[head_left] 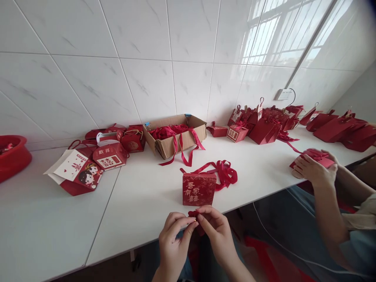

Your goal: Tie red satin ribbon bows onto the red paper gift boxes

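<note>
My left hand [176,239] and my right hand [216,231] meet at the table's front edge, fingertips pinched together. Between them is a small dark red piece [194,214], with a tiny shiny golden spot at my left fingertips. Both hands grip this piece; its lower part is partly hidden by the fingers. Just beyond them a square red box [199,190] with gold characters stands upright on the white table [147,203]. Behind that box, to its right, lies a loose bundle of red ribbon [225,174].
A cardboard box [169,147] of red ribbons stands by the wall. Red gift boxes [108,156] sit at left, beyond them a red basin [13,156]. More red boxes [264,130] line the right back. At right, another person's hands [315,172] hold a red box.
</note>
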Motion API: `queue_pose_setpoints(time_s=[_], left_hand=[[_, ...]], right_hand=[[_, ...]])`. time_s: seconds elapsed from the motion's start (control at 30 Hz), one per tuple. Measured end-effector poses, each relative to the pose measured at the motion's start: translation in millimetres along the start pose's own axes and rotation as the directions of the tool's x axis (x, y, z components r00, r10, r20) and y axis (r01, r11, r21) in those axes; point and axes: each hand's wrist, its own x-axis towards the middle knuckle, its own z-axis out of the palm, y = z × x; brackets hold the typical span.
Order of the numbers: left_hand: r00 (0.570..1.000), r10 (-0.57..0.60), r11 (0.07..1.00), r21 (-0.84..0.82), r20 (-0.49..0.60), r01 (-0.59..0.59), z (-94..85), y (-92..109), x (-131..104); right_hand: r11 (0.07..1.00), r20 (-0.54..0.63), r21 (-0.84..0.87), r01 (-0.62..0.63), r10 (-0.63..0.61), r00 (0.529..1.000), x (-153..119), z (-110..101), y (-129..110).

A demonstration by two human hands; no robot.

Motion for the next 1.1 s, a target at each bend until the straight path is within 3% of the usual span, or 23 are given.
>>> queue_pose_setpoints(time_s=[0.17,0.23,0.3,0.4,0.5,0.63,0.8,0.87,0.93,0.97,1.03,1.1], left_hand=[[0.999,-0.037,0.998,-0.044,0.014,0.038,-0.1,-2.3,-0.9],[0.991,-0.134,0.986,-0.107,-0.018,0.131,0.4,-4.9,-1.4],[0.951,-0.309,0.923,-0.241,-0.005,0.299,0.3,-7.9,-0.9],[0.807,-0.526,0.663,-0.464,0.269,0.587,-2.5,-10.2,2.3],[0.665,-0.548,0.381,-0.556,0.507,0.738,-7.3,-9.2,5.7],[0.604,-0.512,0.207,-0.595,0.610,0.777,-8.6,-9.3,4.2],[0.539,-0.351,-0.072,-0.597,0.765,0.799,5.5,-15.5,-5.9],[0.497,-0.343,-0.120,-0.562,0.797,0.818,11.6,-17.6,-9.9],[0.488,-0.384,-0.063,-0.550,0.784,0.833,13.8,-19.3,-10.7],[0.514,-0.426,0.015,-0.562,0.744,0.827,13.0,-20.1,-8.9],[0.636,-0.561,0.302,-0.584,0.530,0.753,8.3,-22.6,1.1],[0.795,-0.594,0.677,-0.455,0.128,0.579,2.0,-26.6,20.1]], right_hand=[[0.998,0.044,-0.034,0.056,-0.055,0.998,0.6,0.6,-0.1],[0.999,0.086,0.015,0.041,-0.043,0.995,0.8,1.0,-2.3],[0.997,0.157,0.077,-0.023,0.011,0.988,1.1,0.5,-4.0],[0.981,0.250,0.129,-0.142,0.106,0.962,2.1,-2.7,-2.7],[0.966,0.266,0.161,-0.202,0.155,0.951,2.7,-7.0,3.6],[0.951,0.313,0.192,-0.242,0.174,0.934,2.6,-10.0,9.6],[0.950,0.368,0.169,-0.261,0.185,0.911,4.3,-9.1,2.8],[0.956,0.365,0.157,-0.250,0.179,0.914,5.4,-9.2,-0.3],[0.963,0.360,0.163,-0.215,0.145,0.922,6.5,-10.8,-1.6],[0.969,0.351,0.167,-0.184,0.116,0.929,7.2,-12.3,-1.7],[0.981,0.313,0.162,-0.105,0.050,0.948,9.1,-17.1,-1.7],[0.992,0.245,0.123,-0.014,-0.017,0.969,11.8,-23.7,-3.0]])
